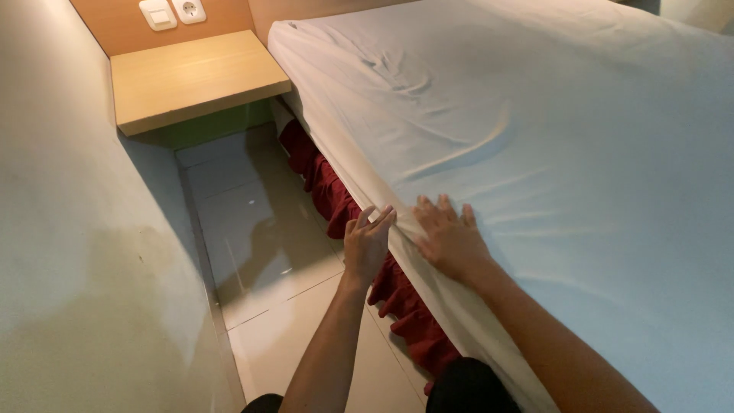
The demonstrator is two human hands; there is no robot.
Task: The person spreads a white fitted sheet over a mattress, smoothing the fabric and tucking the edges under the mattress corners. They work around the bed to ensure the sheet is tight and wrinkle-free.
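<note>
A white sheet (535, 130) covers the mattress and is wrinkled near the head end. My left hand (367, 243) presses against the sheet's side edge, fingers straight and close together, holding nothing that I can see. My right hand (449, 235) lies flat on top of the sheet just beside that edge, fingers spread. Below the edge hangs a dark red bed skirt (336, 200) in ruffles.
A light wooden shelf (195, 76) is fixed at the wall by the bed's head, with a switch and a socket (173, 11) above it. A plain wall (76, 229) runs close on the left, leaving a narrow strip of tiled floor (252, 229).
</note>
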